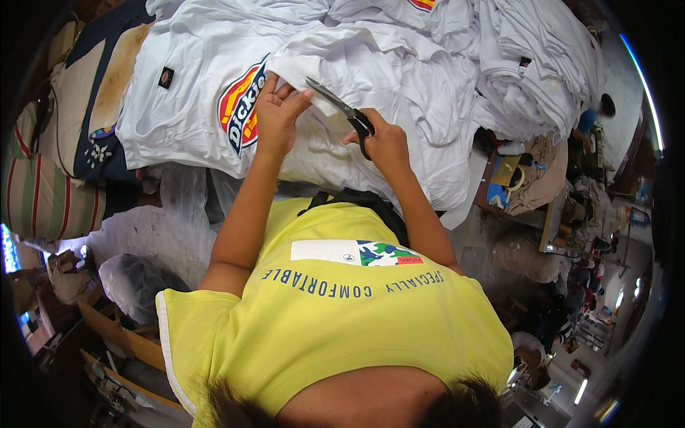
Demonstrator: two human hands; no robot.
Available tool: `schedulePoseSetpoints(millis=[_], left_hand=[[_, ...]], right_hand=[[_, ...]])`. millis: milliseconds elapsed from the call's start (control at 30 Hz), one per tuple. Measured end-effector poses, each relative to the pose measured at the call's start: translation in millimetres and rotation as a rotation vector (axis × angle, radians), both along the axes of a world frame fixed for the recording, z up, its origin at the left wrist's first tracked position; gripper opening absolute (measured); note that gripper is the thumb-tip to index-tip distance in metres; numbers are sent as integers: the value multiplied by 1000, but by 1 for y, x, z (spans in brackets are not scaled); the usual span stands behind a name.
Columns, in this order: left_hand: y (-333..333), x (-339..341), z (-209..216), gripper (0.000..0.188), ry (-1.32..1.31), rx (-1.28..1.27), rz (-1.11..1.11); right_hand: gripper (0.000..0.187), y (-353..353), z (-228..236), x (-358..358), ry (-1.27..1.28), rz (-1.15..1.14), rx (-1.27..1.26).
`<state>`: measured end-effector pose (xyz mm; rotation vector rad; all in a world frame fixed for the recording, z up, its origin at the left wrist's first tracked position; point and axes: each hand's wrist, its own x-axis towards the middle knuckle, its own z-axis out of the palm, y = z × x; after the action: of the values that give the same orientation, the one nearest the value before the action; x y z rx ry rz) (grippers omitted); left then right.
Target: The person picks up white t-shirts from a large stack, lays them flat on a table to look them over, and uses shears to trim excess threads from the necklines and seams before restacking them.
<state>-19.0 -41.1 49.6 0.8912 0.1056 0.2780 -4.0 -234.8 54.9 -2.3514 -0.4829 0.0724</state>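
A white T-shirt (182, 118) with a red, yellow and blue chest print lies spread over other white shirts in front of me. My left hand (277, 120) pinches a folded edge of its white cloth beside the print, thumb and fingertips closed on it. My right hand (387, 148) grips a pair of scissors (334, 98) by their black handles. Their dark blades point up and left, the tips close to my left fingertips. Whether the blades touch the cloth, I cannot tell.
A heap of white shirts (539, 71) rises at the far right. Striped cloth (53, 200) hangs at the left. Beside the shirts on the right, a tape roll (514, 178) lies near brown cloth (540, 178). A wooden bench (128, 335) and a clear plastic bag (135, 285) stand at the lower left.
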Motion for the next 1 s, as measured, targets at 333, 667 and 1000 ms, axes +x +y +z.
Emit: schedulePoseSetpoints(millis=[333, 667, 1000], left_hand=[[0, -1, -2, 65, -43, 27, 2], [-6, -2, -3, 64, -39, 47, -11], [-18, 0, -8, 59, 5, 47, -8]], right_hand=[[62, 16, 21, 1, -143, 8, -112], [41, 4, 0, 1, -2, -11, 25], [48, -166, -26, -9, 58, -352, 252]])
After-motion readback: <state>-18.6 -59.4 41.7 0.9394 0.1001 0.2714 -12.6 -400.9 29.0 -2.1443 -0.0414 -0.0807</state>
